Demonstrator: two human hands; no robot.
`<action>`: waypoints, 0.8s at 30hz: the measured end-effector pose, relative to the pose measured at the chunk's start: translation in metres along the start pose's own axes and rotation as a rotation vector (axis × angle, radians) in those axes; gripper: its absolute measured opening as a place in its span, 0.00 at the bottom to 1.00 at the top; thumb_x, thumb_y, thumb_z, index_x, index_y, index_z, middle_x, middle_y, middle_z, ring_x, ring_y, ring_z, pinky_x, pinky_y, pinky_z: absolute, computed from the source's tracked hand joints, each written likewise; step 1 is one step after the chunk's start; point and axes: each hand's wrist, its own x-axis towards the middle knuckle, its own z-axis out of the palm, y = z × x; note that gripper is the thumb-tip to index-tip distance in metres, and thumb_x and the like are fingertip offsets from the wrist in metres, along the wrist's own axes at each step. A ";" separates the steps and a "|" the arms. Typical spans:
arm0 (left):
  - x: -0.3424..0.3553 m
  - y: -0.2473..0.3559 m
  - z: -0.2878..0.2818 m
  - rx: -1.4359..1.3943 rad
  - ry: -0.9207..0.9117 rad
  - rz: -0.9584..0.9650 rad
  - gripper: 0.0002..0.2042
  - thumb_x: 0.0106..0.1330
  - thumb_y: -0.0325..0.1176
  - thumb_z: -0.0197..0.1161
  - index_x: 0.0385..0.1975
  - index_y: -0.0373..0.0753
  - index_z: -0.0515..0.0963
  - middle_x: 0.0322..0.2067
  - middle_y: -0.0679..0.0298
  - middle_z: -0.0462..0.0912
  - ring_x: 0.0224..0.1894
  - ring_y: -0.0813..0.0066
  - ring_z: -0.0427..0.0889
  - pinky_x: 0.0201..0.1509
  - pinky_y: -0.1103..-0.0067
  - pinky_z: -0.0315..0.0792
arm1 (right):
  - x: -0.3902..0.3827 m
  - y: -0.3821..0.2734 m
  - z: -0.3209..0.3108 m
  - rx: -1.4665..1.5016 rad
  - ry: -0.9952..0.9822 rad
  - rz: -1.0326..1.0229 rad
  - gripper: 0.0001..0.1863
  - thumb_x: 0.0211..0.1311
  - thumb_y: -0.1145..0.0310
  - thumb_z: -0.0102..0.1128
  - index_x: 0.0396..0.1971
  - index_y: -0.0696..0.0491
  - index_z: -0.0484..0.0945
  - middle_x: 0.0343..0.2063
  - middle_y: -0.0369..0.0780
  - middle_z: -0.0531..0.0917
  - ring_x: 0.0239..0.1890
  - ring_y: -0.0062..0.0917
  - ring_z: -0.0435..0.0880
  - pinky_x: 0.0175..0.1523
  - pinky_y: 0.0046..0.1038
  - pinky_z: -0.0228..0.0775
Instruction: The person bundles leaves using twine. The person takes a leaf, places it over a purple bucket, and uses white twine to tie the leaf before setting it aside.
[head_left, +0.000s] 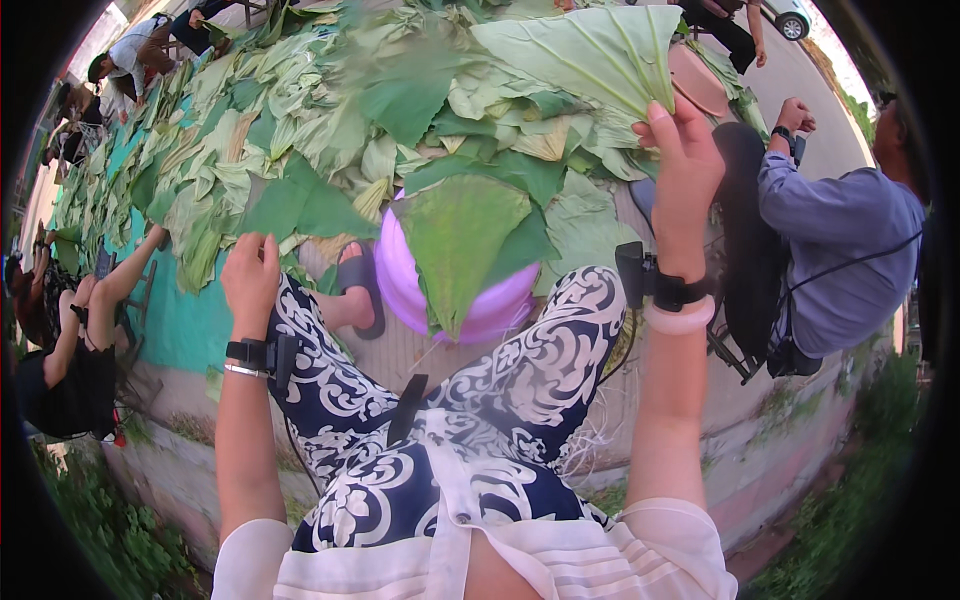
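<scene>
My right hand (682,165) is raised at the upper right, fingers closed on the stem end of a large, pale, fan-shaped leaf (575,55) with radiating veins. Beside my left knee, my left hand (250,275) has its fingers curled; whether anything is inside them is hidden. Between my knees stands a purple basin (397,277) with green leaves (450,240) lying over its top, the uppermost folded to a point. My patterned trousers and one sandalled foot (355,300) show below and beside it.
A broad heap of green and pale leaves (300,110) covers teal sheeting (190,310) ahead. A seated person in blue (840,240) is close at right; others sit at left (70,360) and far upper left (140,60). A pink basin (698,80) lies behind my raised leaf.
</scene>
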 end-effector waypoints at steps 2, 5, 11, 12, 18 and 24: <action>0.000 -0.002 -0.001 0.004 0.005 -0.007 0.10 0.60 0.36 0.56 0.23 0.36 0.72 0.23 0.58 0.75 0.26 0.56 0.74 0.29 0.68 0.66 | -0.011 0.026 0.012 -0.309 -0.071 -0.188 0.10 0.55 0.78 0.58 0.39 0.59 0.77 0.33 0.35 0.78 0.30 0.18 0.78 0.35 0.18 0.70; 0.004 0.001 0.002 -0.025 0.020 0.005 0.10 0.60 0.36 0.56 0.22 0.35 0.72 0.23 0.57 0.75 0.26 0.56 0.74 0.29 0.68 0.66 | -0.046 0.043 0.030 -0.455 -0.246 -0.192 0.09 0.53 0.76 0.58 0.36 0.55 0.78 0.33 0.38 0.79 0.29 0.25 0.79 0.35 0.21 0.70; 0.004 0.000 0.001 -0.020 0.020 -0.024 0.10 0.60 0.36 0.56 0.23 0.36 0.73 0.23 0.58 0.75 0.25 0.56 0.75 0.29 0.68 0.66 | -0.126 0.114 0.059 -0.803 -0.633 -0.113 0.09 0.53 0.68 0.54 0.33 0.51 0.80 0.30 0.41 0.79 0.31 0.37 0.80 0.35 0.36 0.72; 0.003 0.000 0.002 -0.022 0.022 -0.026 0.10 0.60 0.37 0.56 0.23 0.36 0.73 0.23 0.58 0.75 0.25 0.56 0.75 0.29 0.68 0.66 | -0.135 0.122 0.067 -0.907 -0.713 -0.097 0.09 0.52 0.68 0.54 0.31 0.50 0.80 0.29 0.42 0.79 0.31 0.37 0.80 0.35 0.37 0.72; 0.000 0.002 -0.001 -0.031 0.015 -0.055 0.10 0.60 0.37 0.56 0.23 0.37 0.73 0.23 0.58 0.75 0.25 0.57 0.75 0.29 0.68 0.67 | -0.164 0.151 0.079 -1.076 -0.984 -0.023 0.07 0.50 0.67 0.55 0.26 0.52 0.80 0.26 0.44 0.79 0.30 0.39 0.80 0.35 0.38 0.73; 0.009 0.003 0.000 -0.036 0.016 -0.071 0.10 0.60 0.37 0.56 0.22 0.37 0.73 0.23 0.58 0.75 0.25 0.57 0.75 0.28 0.68 0.67 | -0.173 0.151 0.077 -1.092 -1.240 0.040 0.13 0.49 0.59 0.60 0.24 0.54 0.80 0.26 0.46 0.81 0.31 0.39 0.81 0.37 0.38 0.73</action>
